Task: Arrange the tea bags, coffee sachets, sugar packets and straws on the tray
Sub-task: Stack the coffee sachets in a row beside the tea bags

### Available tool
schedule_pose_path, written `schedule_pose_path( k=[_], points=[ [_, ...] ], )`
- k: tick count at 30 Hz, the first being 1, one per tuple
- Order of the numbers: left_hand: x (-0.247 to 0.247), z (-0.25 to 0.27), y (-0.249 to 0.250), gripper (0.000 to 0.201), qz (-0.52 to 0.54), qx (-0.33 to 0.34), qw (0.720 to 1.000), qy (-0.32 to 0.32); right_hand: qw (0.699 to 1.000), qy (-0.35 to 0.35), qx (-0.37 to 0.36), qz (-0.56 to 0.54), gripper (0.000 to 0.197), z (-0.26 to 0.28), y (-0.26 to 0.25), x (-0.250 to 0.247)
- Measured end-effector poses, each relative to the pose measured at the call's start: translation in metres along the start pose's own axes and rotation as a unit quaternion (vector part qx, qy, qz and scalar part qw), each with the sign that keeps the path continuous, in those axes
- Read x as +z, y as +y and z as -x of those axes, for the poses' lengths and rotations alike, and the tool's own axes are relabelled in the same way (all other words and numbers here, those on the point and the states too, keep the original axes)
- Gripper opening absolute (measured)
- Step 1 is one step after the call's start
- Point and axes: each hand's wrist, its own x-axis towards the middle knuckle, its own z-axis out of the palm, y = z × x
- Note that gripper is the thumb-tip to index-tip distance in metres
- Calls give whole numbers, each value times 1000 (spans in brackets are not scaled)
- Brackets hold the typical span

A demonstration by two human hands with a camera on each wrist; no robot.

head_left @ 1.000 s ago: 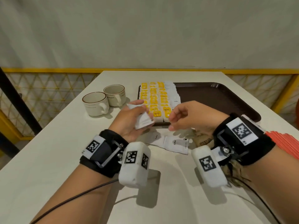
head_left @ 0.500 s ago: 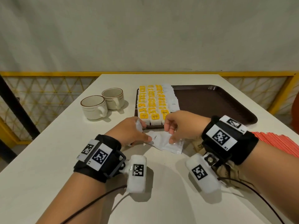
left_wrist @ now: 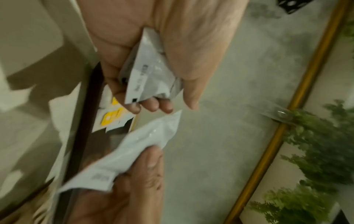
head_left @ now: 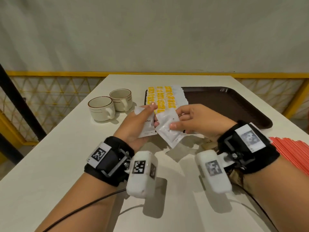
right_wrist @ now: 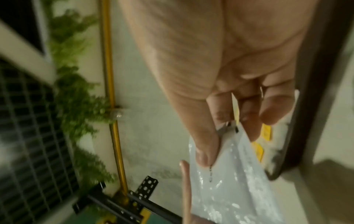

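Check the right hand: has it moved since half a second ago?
Yes. The right hand has lifted off the table with a white sachet, toward the left hand.

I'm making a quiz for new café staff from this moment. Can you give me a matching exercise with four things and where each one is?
Things:
1. tea bags
2. cups
3. straws
4. white sachet

Places:
A. pinched in the right hand
B. on the table, left of the tray
C. in rows at the tray's left end
D. at the table's right edge

Pairs: 1-C, 2-B, 3-D, 4-A
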Motion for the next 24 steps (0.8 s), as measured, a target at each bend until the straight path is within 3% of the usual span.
schedule_pose_path(
  k=[3, 7, 13, 18, 21, 24],
  points=[
    [7, -3, -8, 41, 53, -2, 998, 34, 986, -17, 14, -166, 11, 5, 6, 13],
    [16, -4, -17, 60, 103, -6, 995, -2, 968, 9, 7, -251, 10, 4, 18, 31],
    [16, -5, -24, 45, 112, 27, 993, -21, 971, 59, -25, -230, 25, 2, 21, 35],
    [11, -12, -24, 5, 155, -4, 987, 41, 980, 48, -21, -191, 39, 4, 20, 32],
    [7, -14, -20, 29, 190, -21, 980, 48, 981, 50, -23, -188, 41, 9, 17, 22],
    [11, -11, -19, 60, 158, -9, 987, -9, 975, 89, -33, -202, 38, 10, 17, 14]
  ],
)
